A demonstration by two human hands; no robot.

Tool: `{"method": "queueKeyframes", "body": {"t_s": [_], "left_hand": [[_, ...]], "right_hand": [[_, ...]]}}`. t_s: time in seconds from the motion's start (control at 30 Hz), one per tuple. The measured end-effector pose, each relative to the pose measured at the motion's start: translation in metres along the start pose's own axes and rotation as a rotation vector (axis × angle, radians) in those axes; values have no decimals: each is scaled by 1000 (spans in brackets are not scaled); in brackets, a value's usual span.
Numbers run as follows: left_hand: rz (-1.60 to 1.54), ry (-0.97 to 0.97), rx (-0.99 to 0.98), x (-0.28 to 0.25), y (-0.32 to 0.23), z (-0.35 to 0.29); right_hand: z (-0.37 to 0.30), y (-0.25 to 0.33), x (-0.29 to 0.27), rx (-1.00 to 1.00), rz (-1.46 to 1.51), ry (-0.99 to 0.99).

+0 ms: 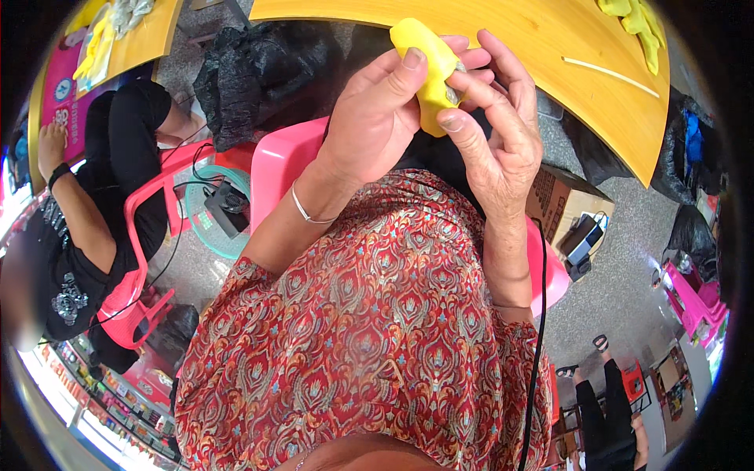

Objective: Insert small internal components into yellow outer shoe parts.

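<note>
A small, soft yellow piece (425,52), looking like a cloth or foam shape, is raised above my lap near the table's front edge. My left hand (375,122) grips it from the left, thumb pressed on its face. At its right side a greyish, shiny bit (453,93) shows, too small to name. My right hand (504,145) is curled against that side, its thumb and forefinger touching the piece around the greyish bit. The other right fingers are bent behind and partly hide one another.
Beyond my hands stands a yellow-brown table (518,33) with a pale thin strip (611,76) and limp yellow pieces (635,30). Black plastic bags (263,74) lie at left. A cardboard box (567,206) sits at right. Another person (102,180) sits at left beside a turquoise basket (196,224).
</note>
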State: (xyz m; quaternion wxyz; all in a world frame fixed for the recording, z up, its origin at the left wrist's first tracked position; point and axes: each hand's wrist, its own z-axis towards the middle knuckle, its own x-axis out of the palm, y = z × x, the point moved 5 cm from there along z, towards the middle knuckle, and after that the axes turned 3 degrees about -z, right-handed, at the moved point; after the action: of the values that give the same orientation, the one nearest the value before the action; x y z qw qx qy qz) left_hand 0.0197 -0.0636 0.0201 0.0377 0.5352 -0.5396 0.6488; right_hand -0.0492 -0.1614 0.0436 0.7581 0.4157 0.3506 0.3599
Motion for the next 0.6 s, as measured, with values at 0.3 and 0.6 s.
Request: {"method": "queueKeyframes", "body": {"t_s": [0.3, 0.6], "left_hand": [[96, 62, 86, 0, 5, 3], [103, 64, 199, 8, 10, 6]], "right_hand": [[-4, -19, -2, 134, 273, -106], [-5, -24, -1, 184, 444, -217]]}}
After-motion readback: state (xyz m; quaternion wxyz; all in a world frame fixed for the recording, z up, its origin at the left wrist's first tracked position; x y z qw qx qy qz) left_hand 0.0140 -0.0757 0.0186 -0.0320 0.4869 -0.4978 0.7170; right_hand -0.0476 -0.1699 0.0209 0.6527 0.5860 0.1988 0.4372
